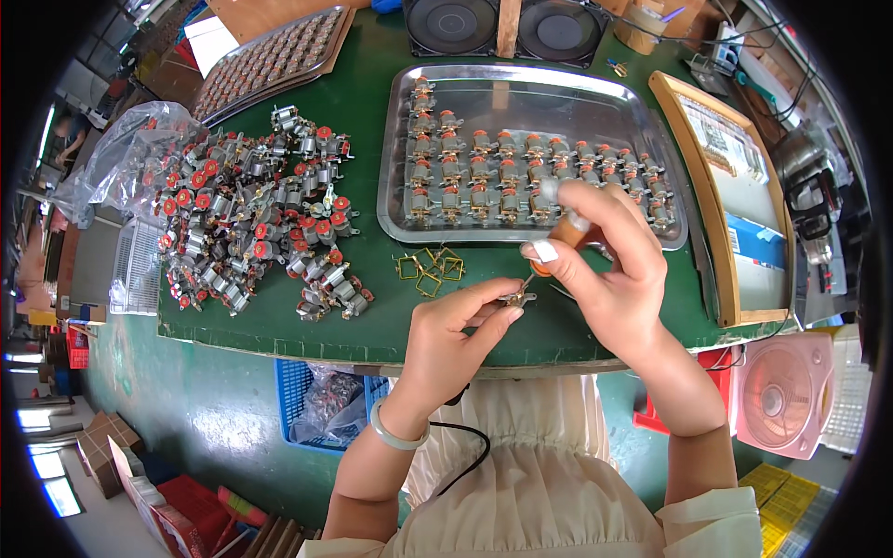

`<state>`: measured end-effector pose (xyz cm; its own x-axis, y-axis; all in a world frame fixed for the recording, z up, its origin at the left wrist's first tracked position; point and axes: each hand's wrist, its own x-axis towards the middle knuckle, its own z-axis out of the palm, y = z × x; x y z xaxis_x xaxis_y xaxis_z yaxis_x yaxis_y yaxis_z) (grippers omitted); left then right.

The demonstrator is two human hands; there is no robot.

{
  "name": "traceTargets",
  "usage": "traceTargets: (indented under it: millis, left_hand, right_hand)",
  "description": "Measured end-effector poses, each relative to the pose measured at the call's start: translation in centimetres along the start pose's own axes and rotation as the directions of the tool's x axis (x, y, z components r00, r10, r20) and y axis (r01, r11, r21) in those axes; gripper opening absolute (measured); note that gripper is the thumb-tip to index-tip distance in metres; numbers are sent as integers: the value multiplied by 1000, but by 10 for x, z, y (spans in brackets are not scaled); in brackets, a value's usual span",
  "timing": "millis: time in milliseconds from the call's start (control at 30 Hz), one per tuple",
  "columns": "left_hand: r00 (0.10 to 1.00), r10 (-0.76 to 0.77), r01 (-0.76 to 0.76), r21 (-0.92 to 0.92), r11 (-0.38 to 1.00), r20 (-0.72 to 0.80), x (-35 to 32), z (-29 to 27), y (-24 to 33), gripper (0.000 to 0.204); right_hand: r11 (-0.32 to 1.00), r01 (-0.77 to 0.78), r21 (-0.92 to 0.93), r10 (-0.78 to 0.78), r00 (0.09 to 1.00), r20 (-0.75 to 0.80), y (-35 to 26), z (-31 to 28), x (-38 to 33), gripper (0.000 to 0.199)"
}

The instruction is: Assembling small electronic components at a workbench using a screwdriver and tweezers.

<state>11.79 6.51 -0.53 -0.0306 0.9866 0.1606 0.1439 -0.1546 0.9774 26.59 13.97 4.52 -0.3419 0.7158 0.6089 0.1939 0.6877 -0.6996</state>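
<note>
The left hand [456, 325] pinches a small metal part [517, 298] between thumb and fingertips, just above the near edge of the green table [372, 316]. The right hand [605, 260] is closed around a screwdriver with an orange handle [563, 237], its tip angled down onto the part. A pale bangle [395, 435] sits on the left wrist.

Just beyond the left hand lie small brass square frames [430, 268], about four or five of them, overlapping (the exact count is hard to tell). Further left spreads a loose heap of small motors with red caps [260, 219], far too many to count, spilling from a clear plastic bag [130, 158] at the table's left end.

Directly behind the right hand stands a shiny steel tray [521, 88]; it holds finished motors in rows [502, 177], roughly four rows across plus a short column at its left side, and the right hand hides part of the nearest row. A second tray [270, 60], packed full of small parts, lies at the far left. To the right rests a wooden-framed board [735, 195]. Two black fans [502, 28] stand at the far edge.

Below the table sit a blue crate [293, 391] holding a bag of parts and a pink fan [781, 391].
</note>
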Motion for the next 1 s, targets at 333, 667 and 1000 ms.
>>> traceTargets:
  millis: [333, 667, 1000]
  left_hand:
    - [1000, -20, 20, -24, 1000, -9, 0, 1, 0, 24]
    - [1000, -29, 29, -31, 999, -7, 1, 0, -1, 25]
    - [1000, -21, 21, -2, 1000, 5, 0, -1, 1, 25]
  right_hand:
    - [987, -147, 69, 138, 983, 124, 7, -6, 11, 36]
    - [690, -446, 570, 328, 895, 303, 1, -9, 17, 40]
    - [834, -334, 439, 247, 938, 244, 4, -14, 12, 38]
